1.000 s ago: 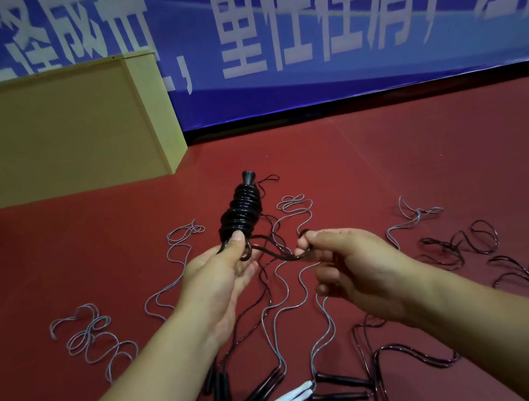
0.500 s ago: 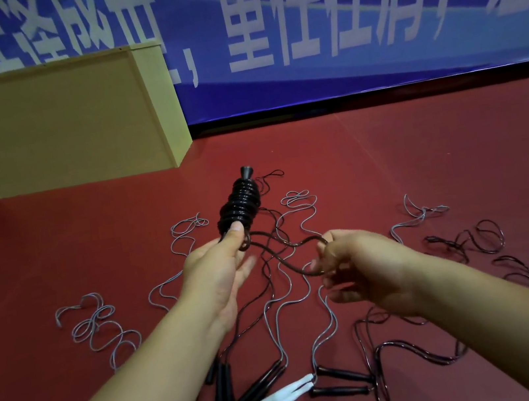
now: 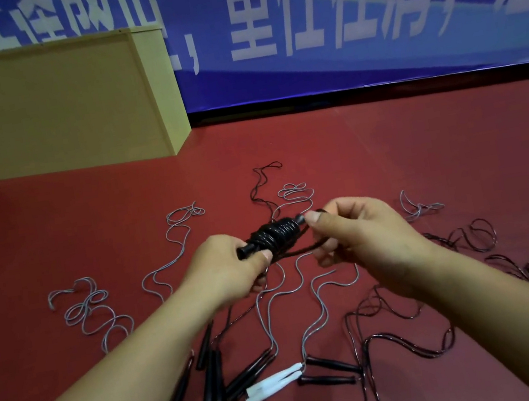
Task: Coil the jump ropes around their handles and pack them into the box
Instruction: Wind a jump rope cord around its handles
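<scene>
My left hand (image 3: 232,267) grips one handle end of the coiled black jump rope (image 3: 275,235), held above the red floor (image 3: 387,153); my right hand (image 3: 362,236) pinches its loose tail (image 3: 302,249). I'd tuck it tight so the coil holds before boxing.

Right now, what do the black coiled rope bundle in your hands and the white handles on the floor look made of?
Black coiled rope bundle: glossy cord, likely plastic-coated; highlights glint on the turns. White handles: smooth matte, probably plastic; too blurred to be sure.
</scene>
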Motion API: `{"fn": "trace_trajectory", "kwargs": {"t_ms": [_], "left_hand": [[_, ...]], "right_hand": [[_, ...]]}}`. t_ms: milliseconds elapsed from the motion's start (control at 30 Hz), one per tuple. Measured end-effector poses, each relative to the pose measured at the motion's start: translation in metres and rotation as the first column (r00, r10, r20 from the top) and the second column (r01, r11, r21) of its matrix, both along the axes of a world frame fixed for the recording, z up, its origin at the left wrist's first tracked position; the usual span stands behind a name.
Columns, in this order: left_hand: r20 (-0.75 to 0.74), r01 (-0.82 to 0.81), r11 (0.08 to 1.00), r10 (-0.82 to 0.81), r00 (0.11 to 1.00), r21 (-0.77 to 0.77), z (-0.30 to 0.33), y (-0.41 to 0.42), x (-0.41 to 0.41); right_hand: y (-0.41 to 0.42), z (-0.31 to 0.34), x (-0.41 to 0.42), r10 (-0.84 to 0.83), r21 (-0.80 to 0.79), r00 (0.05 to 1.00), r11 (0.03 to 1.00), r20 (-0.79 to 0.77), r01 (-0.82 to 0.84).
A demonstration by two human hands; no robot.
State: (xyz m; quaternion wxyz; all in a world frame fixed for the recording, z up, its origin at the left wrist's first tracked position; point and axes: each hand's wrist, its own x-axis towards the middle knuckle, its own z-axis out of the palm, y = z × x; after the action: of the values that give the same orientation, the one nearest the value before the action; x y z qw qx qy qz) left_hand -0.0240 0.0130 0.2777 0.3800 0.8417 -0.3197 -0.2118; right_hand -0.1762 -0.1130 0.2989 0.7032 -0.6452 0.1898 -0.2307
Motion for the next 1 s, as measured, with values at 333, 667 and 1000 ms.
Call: {"fn": "trace_trajectory", "kwargs": {"t_ms": [333,667,1000], "left_hand": [[0.34,0.451,0.817,-0.564,0.753,0.359,0.013,0.006,-0.026],[0.147,0.586,0.72,-0.669,0.729,0.371,0.012,0.01,-0.032],[-0.219,0.687,0.726,-0.677,0.703,-0.039,0.02,0.022,-0.021]], "right_hand": [[0.001,-0.008,-0.007,0.009,0.16,0.991,0.987,-0.132,0.012],[0.0,-0.009,-0.013,0.117,-0.107,0.906,0.979,-0.407,-0.174],[-0.023,-0.008,-0.026,0.229,-0.383,0.881,0.834,-0.414,-0.397]]}}
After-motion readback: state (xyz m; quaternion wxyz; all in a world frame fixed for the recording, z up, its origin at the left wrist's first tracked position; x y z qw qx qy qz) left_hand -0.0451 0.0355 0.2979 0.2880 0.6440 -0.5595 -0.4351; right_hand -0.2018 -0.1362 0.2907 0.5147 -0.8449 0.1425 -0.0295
